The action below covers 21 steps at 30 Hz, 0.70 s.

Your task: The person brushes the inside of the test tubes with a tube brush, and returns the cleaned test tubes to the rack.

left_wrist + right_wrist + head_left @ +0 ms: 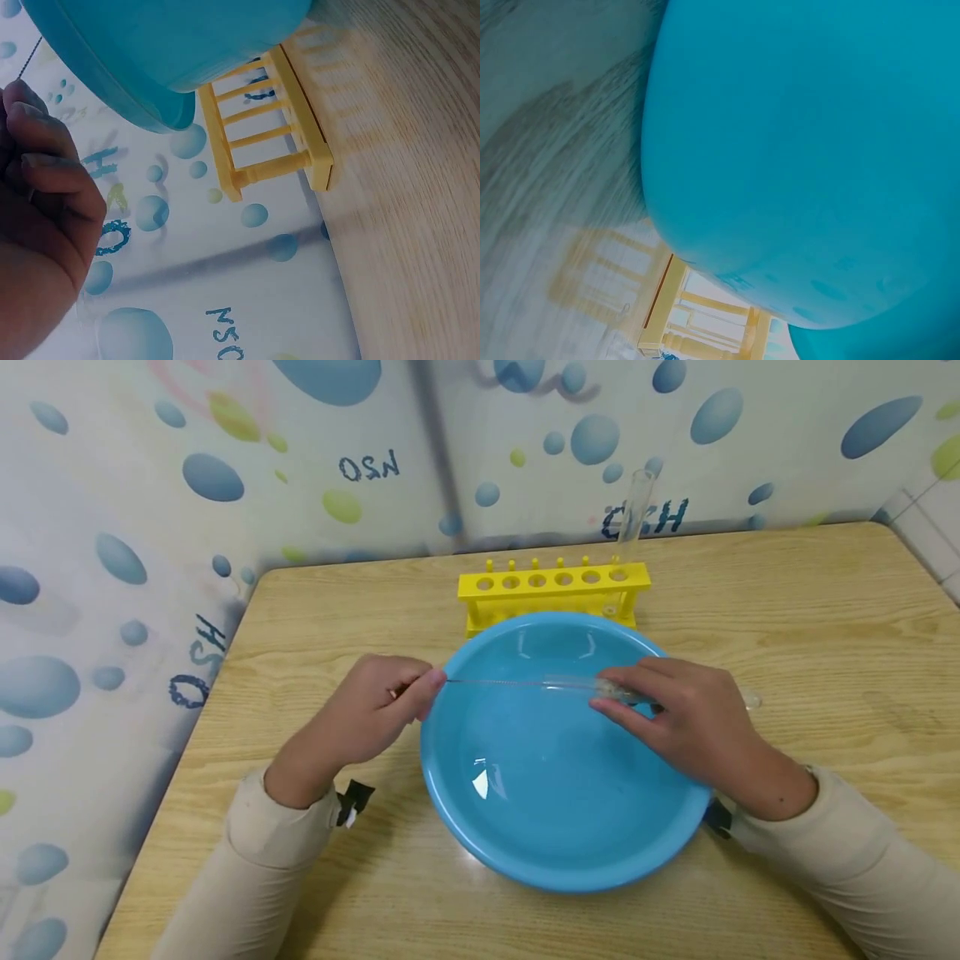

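The person's left hand (382,706) is pinching the end of a thin, twisted metal wire (495,682) at the left rim of a wide, round, light-blue plastic basin (555,810). The right hand (690,718) is gripping a clear, slender glass test tube (562,683), which is lying almost level above the basin, its mouth facing left and the wire running into it. Something dark is showing inside by the right fingers; it is probably a brush head.

If the glass is wet, the tube could be slipping from a loose grip and striking the hard rim. Pushing the wire too hard could be cracking the far end; pulling it at a slant could be stressing the mouth.

Behind the basin, a yellow plastic rack (551,581) is standing close, with a tall clear tube (636,514) leaning in its right end, so a forward swing could be knocking it. The wood-grained surface (825,635) is offering bare room to the left and right, while a patterned wall (300,485) is bounding the back.
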Each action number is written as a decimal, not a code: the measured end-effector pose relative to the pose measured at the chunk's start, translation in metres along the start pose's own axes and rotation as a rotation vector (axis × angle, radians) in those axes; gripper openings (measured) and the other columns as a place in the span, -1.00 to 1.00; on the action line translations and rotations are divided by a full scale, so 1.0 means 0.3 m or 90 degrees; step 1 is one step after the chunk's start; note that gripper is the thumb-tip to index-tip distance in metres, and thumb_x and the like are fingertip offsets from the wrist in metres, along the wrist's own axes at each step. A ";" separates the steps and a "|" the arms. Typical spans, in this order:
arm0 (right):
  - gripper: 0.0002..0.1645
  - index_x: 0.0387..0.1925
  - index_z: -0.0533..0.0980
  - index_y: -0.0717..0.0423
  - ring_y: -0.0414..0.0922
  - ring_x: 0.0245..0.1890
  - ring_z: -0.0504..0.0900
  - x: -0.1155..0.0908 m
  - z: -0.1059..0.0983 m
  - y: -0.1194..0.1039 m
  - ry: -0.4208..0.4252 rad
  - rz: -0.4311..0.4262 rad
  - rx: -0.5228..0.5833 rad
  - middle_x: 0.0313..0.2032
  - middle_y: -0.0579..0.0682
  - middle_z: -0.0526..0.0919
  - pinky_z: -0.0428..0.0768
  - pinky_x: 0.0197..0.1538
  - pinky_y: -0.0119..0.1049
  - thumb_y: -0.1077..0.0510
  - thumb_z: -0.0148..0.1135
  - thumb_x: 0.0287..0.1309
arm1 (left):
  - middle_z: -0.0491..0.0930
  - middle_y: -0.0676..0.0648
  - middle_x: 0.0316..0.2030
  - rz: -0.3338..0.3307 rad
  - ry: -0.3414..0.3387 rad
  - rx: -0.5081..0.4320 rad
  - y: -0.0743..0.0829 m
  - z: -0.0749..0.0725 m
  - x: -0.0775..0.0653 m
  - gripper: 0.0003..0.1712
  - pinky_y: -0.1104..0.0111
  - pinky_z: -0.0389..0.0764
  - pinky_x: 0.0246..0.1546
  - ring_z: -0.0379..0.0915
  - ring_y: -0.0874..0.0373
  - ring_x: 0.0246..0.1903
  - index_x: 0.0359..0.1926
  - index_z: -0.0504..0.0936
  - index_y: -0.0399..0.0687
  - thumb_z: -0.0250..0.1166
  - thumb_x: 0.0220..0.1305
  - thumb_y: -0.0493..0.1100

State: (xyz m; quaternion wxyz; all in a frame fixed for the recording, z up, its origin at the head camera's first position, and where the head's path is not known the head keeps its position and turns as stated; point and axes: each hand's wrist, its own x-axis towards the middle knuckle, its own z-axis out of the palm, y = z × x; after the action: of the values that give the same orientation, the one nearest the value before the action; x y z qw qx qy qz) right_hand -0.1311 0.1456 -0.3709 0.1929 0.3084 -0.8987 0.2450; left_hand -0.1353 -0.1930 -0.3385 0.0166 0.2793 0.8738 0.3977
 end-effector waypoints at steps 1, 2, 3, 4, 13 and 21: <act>-0.55 -0.11 0.73 0.04 -0.22 -0.54 0.61 0.000 0.000 0.000 0.000 0.001 -0.001 -0.42 -0.04 0.75 0.53 -0.49 -0.37 0.08 0.62 -0.13 | 0.41 0.04 -0.65 0.015 0.016 0.007 -0.001 0.000 0.001 -0.51 0.40 0.38 -0.56 0.29 0.20 -0.61 -0.63 0.47 -0.02 0.04 0.55 -0.15; -0.55 -0.11 0.73 0.04 -0.21 -0.53 0.62 0.000 0.000 0.000 0.001 0.001 0.000 -0.43 -0.04 0.74 0.53 -0.49 -0.37 0.07 0.62 -0.13 | 0.40 0.05 -0.65 0.026 0.032 0.013 -0.002 0.001 0.001 -0.51 0.40 0.38 -0.56 0.29 0.21 -0.60 -0.63 0.46 -0.02 0.04 0.55 -0.17; -0.55 -0.11 0.73 0.04 -0.20 -0.53 0.63 0.000 0.000 -0.001 0.001 0.001 0.000 -0.42 -0.04 0.74 0.53 -0.49 -0.37 0.07 0.62 -0.13 | 0.39 0.06 -0.65 0.036 0.046 0.016 -0.002 0.002 0.001 -0.52 0.40 0.39 -0.56 0.30 0.21 -0.60 -0.63 0.46 -0.02 0.04 0.54 -0.19; -0.54 -0.10 0.73 0.03 -0.19 -0.52 0.63 0.000 0.001 -0.001 0.002 0.001 0.000 -0.42 -0.04 0.74 0.53 -0.49 -0.37 0.07 0.62 -0.13 | 0.39 0.06 -0.65 0.043 0.057 0.020 -0.003 0.004 0.002 -0.51 0.41 0.39 -0.56 0.29 0.21 -0.60 -0.64 0.45 -0.02 0.05 0.54 -0.20; -0.52 -0.07 0.73 0.00 -0.18 -0.49 0.67 0.000 0.004 0.000 0.008 -0.007 0.007 -0.39 -0.05 0.76 0.57 -0.46 -0.34 0.06 0.62 -0.13 | 0.36 0.01 -0.75 -0.080 0.080 0.035 0.015 0.010 0.004 -0.38 0.38 0.34 -0.60 0.25 0.11 -0.68 -0.73 0.43 -0.12 0.02 0.58 -0.10; -0.53 -0.10 0.74 0.04 -0.15 -0.46 0.73 -0.003 0.002 0.002 0.011 0.000 0.005 -0.38 -0.02 0.78 0.63 -0.45 -0.27 0.08 0.63 -0.14 | 0.34 -0.03 -0.75 -0.103 0.073 -0.014 0.021 0.021 0.008 -0.37 0.36 0.32 -0.61 0.26 0.07 -0.66 -0.73 0.37 -0.13 -0.03 0.59 -0.08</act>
State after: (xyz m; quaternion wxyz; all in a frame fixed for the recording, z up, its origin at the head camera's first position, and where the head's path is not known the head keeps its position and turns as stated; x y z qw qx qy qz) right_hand -0.1309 0.1460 -0.3719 0.1992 0.3074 -0.8959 0.2512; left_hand -0.1327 -0.1841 -0.3379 0.0019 0.1847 0.8885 0.4201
